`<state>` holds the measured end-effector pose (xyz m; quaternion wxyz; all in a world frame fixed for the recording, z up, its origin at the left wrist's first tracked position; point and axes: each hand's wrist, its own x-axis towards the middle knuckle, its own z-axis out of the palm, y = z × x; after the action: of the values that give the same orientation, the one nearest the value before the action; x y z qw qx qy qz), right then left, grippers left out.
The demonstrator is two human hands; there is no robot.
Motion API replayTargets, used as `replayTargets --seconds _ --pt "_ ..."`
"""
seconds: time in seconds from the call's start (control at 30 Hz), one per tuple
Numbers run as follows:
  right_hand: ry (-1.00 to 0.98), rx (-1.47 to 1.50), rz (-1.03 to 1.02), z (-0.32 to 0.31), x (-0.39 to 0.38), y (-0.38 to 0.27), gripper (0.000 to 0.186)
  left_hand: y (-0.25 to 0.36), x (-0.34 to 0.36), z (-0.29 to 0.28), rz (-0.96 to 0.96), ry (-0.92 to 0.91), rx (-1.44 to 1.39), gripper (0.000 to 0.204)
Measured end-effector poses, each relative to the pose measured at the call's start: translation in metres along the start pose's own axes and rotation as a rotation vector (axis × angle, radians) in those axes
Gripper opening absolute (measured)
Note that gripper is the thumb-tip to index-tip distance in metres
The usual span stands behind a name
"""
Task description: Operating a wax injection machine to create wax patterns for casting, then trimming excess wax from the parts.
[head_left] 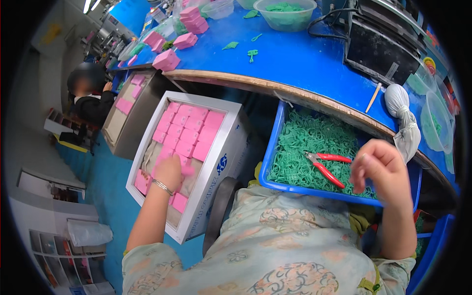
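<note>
My left hand [168,172] reaches into a white carton [231,118] at the left, closed and a little smeared by motion. A blurred pink block [187,170] juts from its fingertips; their exact hold is partly hidden. Around it, pink blocks [186,149] lie in rows on beige lining. My right hand [382,169] hovers above the right side of a blue bin [276,142], its fingers loosely curled and apart, nothing visible in them. Green plastic scraps [314,135] fill that bin. Red-handled nippers [328,167] lie on the scraps with their jaws toward the left, beside the right hand.
Beyond the carton and bin runs a blue worktable [290,59] with a worn edge. On it are stacked pink blocks [167,60], a tub of green pieces [285,17], a black machine [381,44] and a tied white bag [400,110]. Another person [91,96] sits far left.
</note>
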<state>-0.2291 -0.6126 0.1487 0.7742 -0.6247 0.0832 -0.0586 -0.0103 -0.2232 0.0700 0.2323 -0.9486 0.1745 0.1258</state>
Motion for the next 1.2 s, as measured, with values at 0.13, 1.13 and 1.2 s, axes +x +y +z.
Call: replayTargets --seconds 0.13,1.13,1.2 --pt "-0.096 0.016 0.105 0.028 -0.011 0.035 0.016 0.067 -0.034 -0.081 0.338 0.415 -0.859 0.059" --pt "0.184 0.329 -0.117 0.023 -0.017 0.067 0.050 0.216 -0.068 -0.119 1.092 0.251 -1.690 0.074" --pt "0.179 0.406 -0.067 0.025 -0.021 0.062 0.051 0.216 -0.064 -0.123 1.068 0.309 -1.674 0.075"
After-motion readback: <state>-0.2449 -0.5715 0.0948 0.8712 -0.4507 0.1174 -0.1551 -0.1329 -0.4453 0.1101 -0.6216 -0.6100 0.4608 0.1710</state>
